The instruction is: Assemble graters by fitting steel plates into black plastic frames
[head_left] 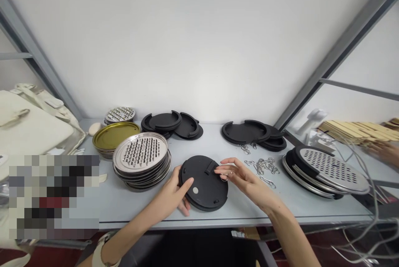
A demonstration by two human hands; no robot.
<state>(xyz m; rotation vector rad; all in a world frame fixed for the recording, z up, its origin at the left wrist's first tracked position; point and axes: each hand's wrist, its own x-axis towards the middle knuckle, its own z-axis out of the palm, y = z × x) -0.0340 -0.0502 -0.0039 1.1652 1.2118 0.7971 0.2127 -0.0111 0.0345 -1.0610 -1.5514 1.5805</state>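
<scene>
Near the counter's front edge, the left hand has its fingers clamped on the left rim of a round black disc, flat face tilted up; a short bar on it slants away to the right. The right hand's fingers pinch a metal clip at the disc's right edge; the clip's direction is unclear. Beyond, loose clips lie near a holed plate seated in a black tray. Farther back, shallow black trays sit stacked.
</scene>
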